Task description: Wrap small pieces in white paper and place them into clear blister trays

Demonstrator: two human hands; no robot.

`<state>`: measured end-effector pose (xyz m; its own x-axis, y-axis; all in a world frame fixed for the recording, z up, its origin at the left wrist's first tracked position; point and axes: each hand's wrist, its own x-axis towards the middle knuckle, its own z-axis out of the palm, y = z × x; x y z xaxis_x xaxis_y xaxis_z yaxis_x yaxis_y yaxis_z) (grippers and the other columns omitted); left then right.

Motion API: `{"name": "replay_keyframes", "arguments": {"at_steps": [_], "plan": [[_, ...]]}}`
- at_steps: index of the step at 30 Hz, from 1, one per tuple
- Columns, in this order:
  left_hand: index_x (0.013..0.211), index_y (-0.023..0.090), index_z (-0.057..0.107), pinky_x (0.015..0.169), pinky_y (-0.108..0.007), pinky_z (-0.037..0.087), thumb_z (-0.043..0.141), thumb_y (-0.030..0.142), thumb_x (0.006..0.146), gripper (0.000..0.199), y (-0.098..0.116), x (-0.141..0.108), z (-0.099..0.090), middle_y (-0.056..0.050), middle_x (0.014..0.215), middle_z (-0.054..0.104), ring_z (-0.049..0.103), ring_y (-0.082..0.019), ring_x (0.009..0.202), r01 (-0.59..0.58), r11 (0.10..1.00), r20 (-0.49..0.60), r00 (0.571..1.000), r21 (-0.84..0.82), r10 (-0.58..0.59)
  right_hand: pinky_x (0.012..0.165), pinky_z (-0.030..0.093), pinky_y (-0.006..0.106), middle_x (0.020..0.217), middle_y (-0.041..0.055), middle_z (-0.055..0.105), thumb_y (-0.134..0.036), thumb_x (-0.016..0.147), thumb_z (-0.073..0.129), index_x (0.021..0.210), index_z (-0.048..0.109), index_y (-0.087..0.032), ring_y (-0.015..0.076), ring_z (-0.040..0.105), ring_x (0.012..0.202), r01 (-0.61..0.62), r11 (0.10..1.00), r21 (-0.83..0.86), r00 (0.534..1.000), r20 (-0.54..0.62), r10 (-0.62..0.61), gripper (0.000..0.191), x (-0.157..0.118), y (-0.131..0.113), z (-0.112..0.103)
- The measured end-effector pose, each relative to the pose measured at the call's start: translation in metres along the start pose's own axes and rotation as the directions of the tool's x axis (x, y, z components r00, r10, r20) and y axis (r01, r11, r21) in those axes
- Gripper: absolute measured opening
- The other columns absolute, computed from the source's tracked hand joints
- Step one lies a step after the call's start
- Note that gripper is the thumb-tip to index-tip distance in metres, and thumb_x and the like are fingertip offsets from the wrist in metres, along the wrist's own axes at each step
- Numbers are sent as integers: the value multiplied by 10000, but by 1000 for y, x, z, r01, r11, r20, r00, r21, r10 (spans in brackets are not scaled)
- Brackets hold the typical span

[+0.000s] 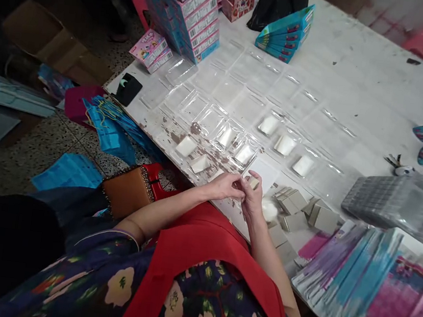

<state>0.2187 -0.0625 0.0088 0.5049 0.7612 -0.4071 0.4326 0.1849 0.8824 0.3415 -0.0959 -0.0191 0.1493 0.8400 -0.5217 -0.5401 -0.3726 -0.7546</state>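
Note:
My left hand (224,187) and my right hand (254,199) meet at the front edge of the table. A small pale folded card (253,183) shows between the thumb and fingers of my right hand. The fingertips of my left hand are pinched together against my right thumb; what they hold, if anything, is hidden. Just left of the hands lie white folded pieces (200,164). Behind them sit clear plastic trays (211,120), several with a white piece inside. To the right of my right hand are loose grey cards (291,201) and a white fluffy lump (269,210).
Stacked pink boxes (198,18) stand at the table's back left, with a blue fan-shaped pack (288,34) beside a black bag (280,5). Nested clear trays (387,198) and rows of coloured packages (352,271) fill the right side. A brown stool (127,193) stands below left.

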Motion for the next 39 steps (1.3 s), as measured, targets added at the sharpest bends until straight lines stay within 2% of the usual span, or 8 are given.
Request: {"name": "replay_keyframes", "arguments": {"at_steps": [8,14,20,25,27,30,33,39], "plan": [[667,122,616,570,-205,481,593,174,643,62,-3,4,2,26,595,595,572,-84,558,235,861,163,970,-450,-180,504,431,200,732,-77,546,-287,529,863,1031,518,-257,85,510,575,-33,998,-57,999,-10,33,611,-5,-7,-6],[650,113,621,520,-182,478,593,128,631,37,0,6,8,17,571,608,576,-79,522,237,843,107,971,-483,-211,481,427,207,672,-80,528,-276,547,840,1050,499,-262,99,504,553,-55,997,-62,998,-17,54,608,-7,-13,-10],[648,114,579,499,-192,472,652,178,661,97,-6,12,1,16,551,586,554,-74,481,319,787,117,945,-528,-305,560,457,240,804,-31,591,-229,577,682,1082,530,-238,132,551,672,-78,996,48,997,-9,79,527,-4,-14,-24],[801,141,571,522,-202,448,667,224,688,170,-18,22,9,47,569,566,544,-83,505,299,810,158,954,-504,-254,551,418,221,738,-50,585,-181,584,631,1053,536,-241,126,505,641,45,966,-253,994,-89,-69,482,-2,-2,-32],[860,148,574,527,-208,432,647,236,715,185,-23,30,16,44,599,575,544,-94,521,269,867,164,962,-420,-219,545,408,217,733,-53,580,-178,595,621,1068,535,-243,122,491,630,72,936,-345,989,-94,-111,485,-2,5,-35],[766,148,595,571,-224,421,614,175,722,56,-28,48,22,18,615,585,561,-129,590,163,987,56,985,-13,-162,532,399,208,757,-58,560,-161,573,605,1086,545,-248,106,479,610,51,956,-288,978,-179,-106,523,-3,13,-47],[766,152,631,633,-249,416,538,153,781,94,-27,73,22,-28,678,624,583,-173,693,88,913,-89,994,399,-57,499,385,200,781,-69,528,-159,520,616,1052,556,-242,83,463,578,-30,995,-93,933,-359,-5,542,-9,17,-70],[858,132,659,642,-252,417,522,165,798,153,-19,131,36,-54,789,650,581,-180,743,60,861,6,997,505,-73,454,369,192,739,-82,513,-165,478,634,995,572,-226,65,445,537,-122,990,67,865,-482,139,524,-33,20,-122]]}}
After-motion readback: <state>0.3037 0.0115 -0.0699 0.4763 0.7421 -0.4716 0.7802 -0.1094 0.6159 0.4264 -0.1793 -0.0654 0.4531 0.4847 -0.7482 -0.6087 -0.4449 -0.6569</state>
